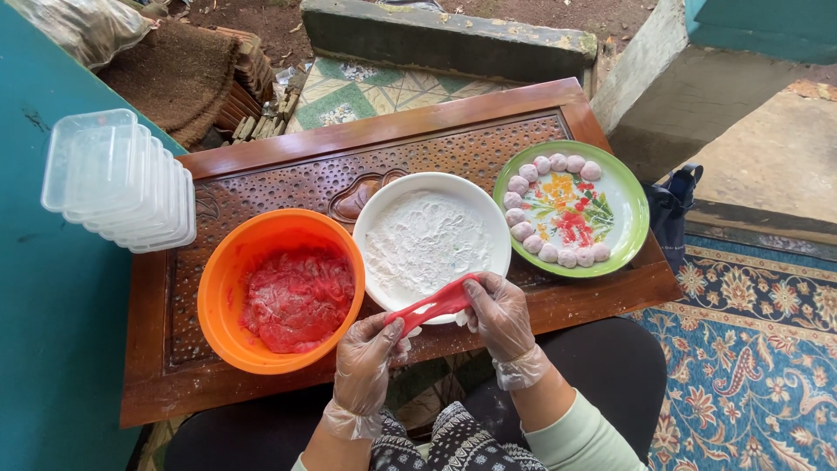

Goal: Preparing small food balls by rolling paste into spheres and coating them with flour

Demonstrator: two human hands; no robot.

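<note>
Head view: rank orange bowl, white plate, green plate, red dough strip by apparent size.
1. Orange bowl
2. White plate and green plate: look about alike, so not ranked
3. Red dough strip, stretched between both gloved hands

A low rectangular table of dark reddish carved wood (261, 187), with a smooth raised border around a patterned centre panel, carries 3 round vessels in a row. At its left stands a deep orange plastic bowl (218, 292) holding a wet red dough mass (296, 301). Just beside it, touching or nearly so, sits a shallow white plate (370, 218) filled with white flour (427, 240). To the right, close to the white plate, lies a green-rimmed round plate with a painted flower centre (632, 214); pale pink dough balls (523, 231) line its left and lower edge in a curve. The near-left part of the tabletop shows bare wood.
</note>
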